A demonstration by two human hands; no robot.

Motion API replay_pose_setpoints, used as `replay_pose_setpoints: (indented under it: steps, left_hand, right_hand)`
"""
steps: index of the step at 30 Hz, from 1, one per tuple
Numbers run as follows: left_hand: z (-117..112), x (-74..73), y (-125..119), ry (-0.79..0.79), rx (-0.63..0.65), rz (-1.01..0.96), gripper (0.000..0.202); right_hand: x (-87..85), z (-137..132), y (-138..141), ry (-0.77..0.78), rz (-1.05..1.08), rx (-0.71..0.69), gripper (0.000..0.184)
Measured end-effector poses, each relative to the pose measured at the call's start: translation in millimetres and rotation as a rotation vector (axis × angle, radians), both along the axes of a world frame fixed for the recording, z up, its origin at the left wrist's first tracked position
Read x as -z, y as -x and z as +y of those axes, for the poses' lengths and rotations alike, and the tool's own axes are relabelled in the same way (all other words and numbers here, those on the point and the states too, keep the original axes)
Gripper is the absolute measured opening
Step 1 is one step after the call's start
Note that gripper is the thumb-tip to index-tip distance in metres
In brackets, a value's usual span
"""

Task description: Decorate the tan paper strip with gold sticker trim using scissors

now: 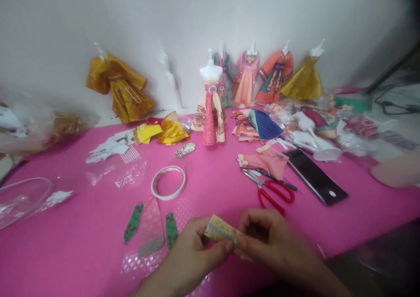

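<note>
A small tan strip of patterned fabric (pixel 219 228), with a pale bluish band along it, is held between my two hands over the front of the pink tabletop. My left hand (pixel 200 249) pinches its lower edge with thumb and fingers. From the other side, my right hand (pixel 265 235) grips the strip's right end, so that end is partly hidden. To the left of my hands lie two green patterned fabric pieces (pixel 133 224) and a pink-and-grey piece (pixel 152 227). A roll of white tape (pixel 168 182) rests just beyond them.
Red-handled scissors (pixel 277 192), pink fabric (pixel 267 160) and a black phone (pixel 316 176) lie to the right. A small dress form in a floral dress (pixel 210 109) stands mid-table. Several dressed forms, including one in gold (pixel 120 85), lean along the wall. Plastic bags (pixel 26 122) sit left.
</note>
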State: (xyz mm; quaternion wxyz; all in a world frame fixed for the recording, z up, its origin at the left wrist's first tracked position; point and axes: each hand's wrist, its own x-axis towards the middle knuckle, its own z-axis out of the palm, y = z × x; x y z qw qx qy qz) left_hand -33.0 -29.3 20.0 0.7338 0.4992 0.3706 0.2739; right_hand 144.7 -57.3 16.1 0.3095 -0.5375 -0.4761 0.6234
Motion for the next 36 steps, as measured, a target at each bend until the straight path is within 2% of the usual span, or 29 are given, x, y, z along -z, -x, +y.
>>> replay_pose_setpoints:
  steps: [4,8,13,18,30,36]
  left_hand:
    - [-0.1,0.3,1.0,-0.011,0.001,0.022,0.018]
    - [-1.4,-0.5,1.2,-0.066,-0.009,0.060,0.017]
    - [0.1,-5.4,-0.6,-0.051,-0.005,0.060,0.021]
    - [0.1,-4.1,0.3,-0.059,0.004,0.053,0.013]
    - [-0.9,-9.2,-2.4,0.073,-0.024,-0.017,0.013]
    - [-1.8,-13.2,-3.3,0.118,-0.011,-0.085,0.016]
  right_hand:
    - [-5.6,0.3,-1.4,0.003,-0.003,-0.024,0.041]
    - [-0.8,-0.7,-1.6,-0.001,-0.012,0.007,0.042]
    - [3.2,-1.1,-2.3,0.009,0.009,0.015,0.043]
    - [4.2,-1.0,-2.5,-0.006,0.032,0.028,0.045]
    - [4.5,-0.8,-2.0,0.024,0.038,0.040,0.049]
    - [-2.0,2.9,-1.0,0.085,0.034,0.033,0.053]
